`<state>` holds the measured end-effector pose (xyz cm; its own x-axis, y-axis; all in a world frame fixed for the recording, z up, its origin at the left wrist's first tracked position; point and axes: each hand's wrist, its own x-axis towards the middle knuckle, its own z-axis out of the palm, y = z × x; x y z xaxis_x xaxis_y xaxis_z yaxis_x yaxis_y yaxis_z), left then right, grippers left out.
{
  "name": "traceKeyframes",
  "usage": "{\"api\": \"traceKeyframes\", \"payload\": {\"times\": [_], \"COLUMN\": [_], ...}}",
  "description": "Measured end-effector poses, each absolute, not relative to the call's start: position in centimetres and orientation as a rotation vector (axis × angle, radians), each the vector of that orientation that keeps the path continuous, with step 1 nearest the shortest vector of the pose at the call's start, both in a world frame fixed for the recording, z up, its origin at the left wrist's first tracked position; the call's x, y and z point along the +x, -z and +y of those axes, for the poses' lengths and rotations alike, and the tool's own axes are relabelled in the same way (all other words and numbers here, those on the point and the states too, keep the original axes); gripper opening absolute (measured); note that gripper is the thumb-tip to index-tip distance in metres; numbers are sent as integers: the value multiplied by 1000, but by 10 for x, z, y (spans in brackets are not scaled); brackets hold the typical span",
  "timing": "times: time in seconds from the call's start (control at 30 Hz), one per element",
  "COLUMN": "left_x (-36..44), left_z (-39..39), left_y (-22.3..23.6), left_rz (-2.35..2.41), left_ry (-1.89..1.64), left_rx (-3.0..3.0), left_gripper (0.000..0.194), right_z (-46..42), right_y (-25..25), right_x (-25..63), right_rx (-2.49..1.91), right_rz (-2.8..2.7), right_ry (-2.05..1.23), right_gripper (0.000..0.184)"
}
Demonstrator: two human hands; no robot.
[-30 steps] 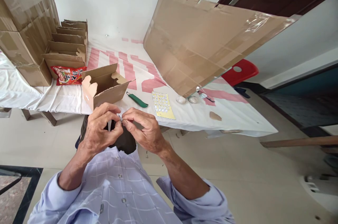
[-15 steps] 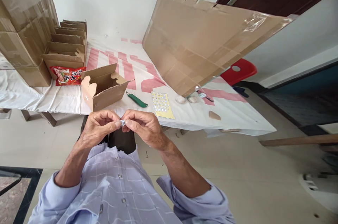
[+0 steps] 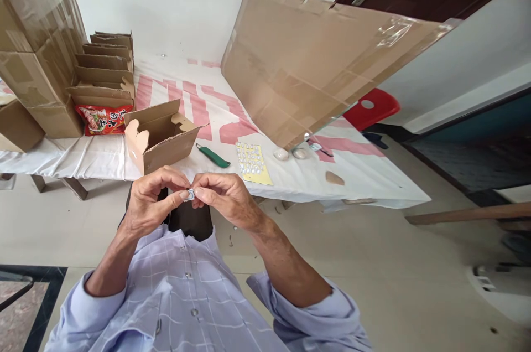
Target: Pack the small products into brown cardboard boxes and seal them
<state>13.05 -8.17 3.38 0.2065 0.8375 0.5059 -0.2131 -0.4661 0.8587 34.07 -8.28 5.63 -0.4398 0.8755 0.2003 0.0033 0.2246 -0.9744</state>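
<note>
While white cloth (image 3: 373, 183), creased and patched in faded pink, covers the long table, a flat cardboard panel (image 3: 298, 58), notched along its top and glossy with tape, stands tilted over it. Carton stack (image 3: 50, 70): brown, taped, square-edged. Open box (image 3: 172, 153): corrugated cardboard, scalloped end flaps. Packet (image 3: 99, 120): red, shiny, printed. Left hand (image 3: 153, 200) and right hand (image 3: 226, 197): bare, brought together before the table edge, pinching one piece. Blister card (image 3: 254, 162): yellow, rows of clear bulges. Cutter (image 3: 214, 156): slim, green handle. Small piece (image 3: 189, 195): white and bluish, between both hands' fingertips.

Obscured: carton stack, cut off at upper left; open box, floor hidden behind its front wall; blister card, contents too small to identify; small piece, partly covered by fingers, material indeterminate.
</note>
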Motion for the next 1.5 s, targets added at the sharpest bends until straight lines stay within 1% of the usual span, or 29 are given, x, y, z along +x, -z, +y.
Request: {"api": "traceKeyframes", "payload": {"times": [0.13, 0.37, 0.77, 1.0, 1.07, 1.17, 1.23, 1.4, 1.5], "left_x": [128, 126, 127, 129, 130, 131, 131, 132, 134], "left_z": [-82, -80, -77, -79, -81, -83, -84, -84, -85], "left_y": [-42, -41, -39, -40, -39, -36, -34, -35, -38], "left_rz": [615, 592, 563, 575, 601, 633, 649, 693, 723], "left_ry": [-1438, -1451, -1417, -1448, -1415, -1266, -1182, -1228, -1265], "left_rx": [1856, 1927, 1997, 1922, 1798, 1560, 1467, 1348, 1305], "left_gripper": [12, 6, 9, 3, 10, 26, 32, 38, 36], "right_z": [-83, -83, -80, -80, -80, -80, -80, -80, -81], "right_y": [-58, -56, -50, -51, -51, -51, -50, -46, -47], "right_x": [342, 342, 345, 345, 345, 345, 344, 343, 342], "right_rx": [-852, -856, -861, -830, -832, -824, -810, -795, -805], "right_rz": [-1674, -1644, -1667, -1644, -1647, -1657, -1653, -1582, -1591], "right_ry": [-1362, -1390, -1409, -1443, -1435, -1417, -1417, -1389, -1308], "right_gripper": [36, 29, 35, 38, 39, 41, 42, 41, 33]}}
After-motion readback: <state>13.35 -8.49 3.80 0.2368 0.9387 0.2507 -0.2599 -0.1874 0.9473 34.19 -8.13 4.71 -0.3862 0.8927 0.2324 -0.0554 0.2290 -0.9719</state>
